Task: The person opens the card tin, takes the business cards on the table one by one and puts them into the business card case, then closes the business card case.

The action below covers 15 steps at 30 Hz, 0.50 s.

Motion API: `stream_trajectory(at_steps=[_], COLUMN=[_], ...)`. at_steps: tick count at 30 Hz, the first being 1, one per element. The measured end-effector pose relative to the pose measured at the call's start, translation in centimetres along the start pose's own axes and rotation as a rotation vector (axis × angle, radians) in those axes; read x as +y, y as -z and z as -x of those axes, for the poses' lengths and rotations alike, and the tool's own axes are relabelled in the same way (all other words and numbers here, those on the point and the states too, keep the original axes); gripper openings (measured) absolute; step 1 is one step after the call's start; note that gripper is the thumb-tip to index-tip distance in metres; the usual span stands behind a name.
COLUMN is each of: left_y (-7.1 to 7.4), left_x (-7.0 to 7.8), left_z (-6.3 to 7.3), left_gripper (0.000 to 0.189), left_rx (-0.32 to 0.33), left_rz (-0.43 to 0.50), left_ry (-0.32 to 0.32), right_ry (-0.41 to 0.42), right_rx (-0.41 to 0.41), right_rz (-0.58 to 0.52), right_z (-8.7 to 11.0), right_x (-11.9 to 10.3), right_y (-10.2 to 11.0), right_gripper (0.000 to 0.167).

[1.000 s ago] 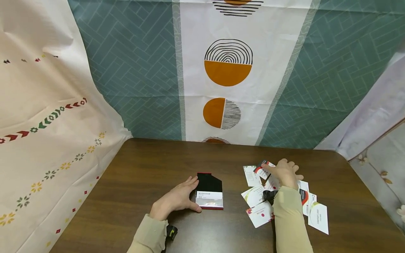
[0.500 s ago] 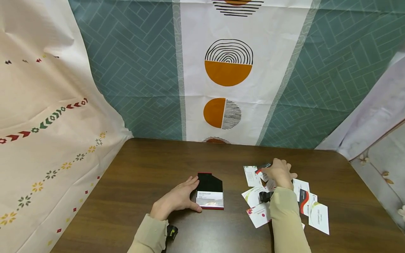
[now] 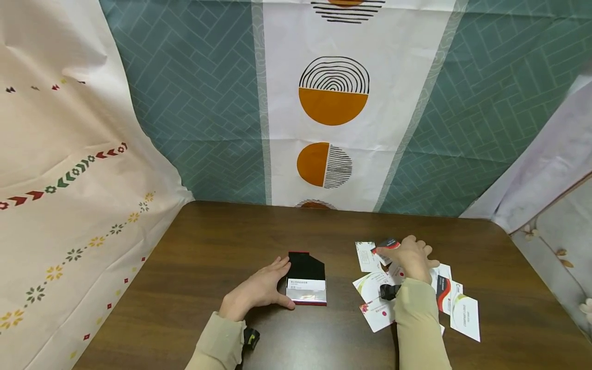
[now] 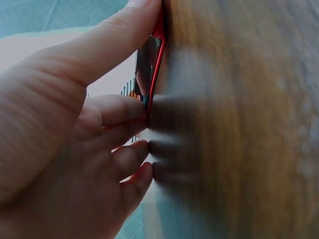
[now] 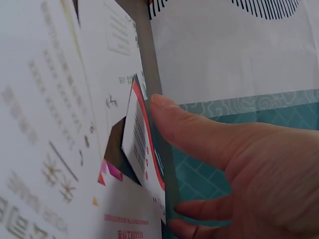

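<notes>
In your left wrist view the red edge of the card case (image 3: 307,266) shows beside your thumb; the head view shows the case flat on the worktop (image 3: 222,241). Your left hand (image 3: 259,288) is spread, thumb at the near corner, fingertips along the left side. Your right hand (image 3: 411,257) is spread over the loose cards (image 3: 465,317), thumb at a red-striped card (image 5: 134,144); contact cannot be confirmed. Bare worktop separates case from cards.
</notes>
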<state>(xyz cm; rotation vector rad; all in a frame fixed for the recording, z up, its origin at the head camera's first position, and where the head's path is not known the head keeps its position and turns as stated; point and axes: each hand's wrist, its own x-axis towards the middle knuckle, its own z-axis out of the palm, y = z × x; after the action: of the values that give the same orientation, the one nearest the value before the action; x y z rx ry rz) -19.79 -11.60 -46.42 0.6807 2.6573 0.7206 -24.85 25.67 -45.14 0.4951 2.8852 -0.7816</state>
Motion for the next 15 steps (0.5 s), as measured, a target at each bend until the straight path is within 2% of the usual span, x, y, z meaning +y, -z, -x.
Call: stream_trajectory(at_steps=[7,9,12,15], left_y=[-0.1,-0.2,-0.2,-0.1], left_x=[0.0,0.0,-0.1,-0.1], left_z=[-0.1,-0.1,-0.2,-0.2], left_gripper=[0.101,0.101,0.101,0.101], left_rx=[-0.002,0.002,0.004,0.004], left_rz=[-0.004,-0.003,-0.003,-0.002], left_ry=[0.006,0.003,0.002,0.004], right_ry=[-0.008,0.0,0.011,0.043], right_rx=[-0.008,-0.006,-0.01,-0.028], right_rz=[0.037,0.049,0.037,0.035], right_z=[0.1,-0.1,-0.2,-0.4], right_x=[-0.2,-0.5,-0.9,-1.2], right_y=[-0.2,-0.4,-0.5,-0.7], right_gripper=[0.103,0.098,0.08,0.069])
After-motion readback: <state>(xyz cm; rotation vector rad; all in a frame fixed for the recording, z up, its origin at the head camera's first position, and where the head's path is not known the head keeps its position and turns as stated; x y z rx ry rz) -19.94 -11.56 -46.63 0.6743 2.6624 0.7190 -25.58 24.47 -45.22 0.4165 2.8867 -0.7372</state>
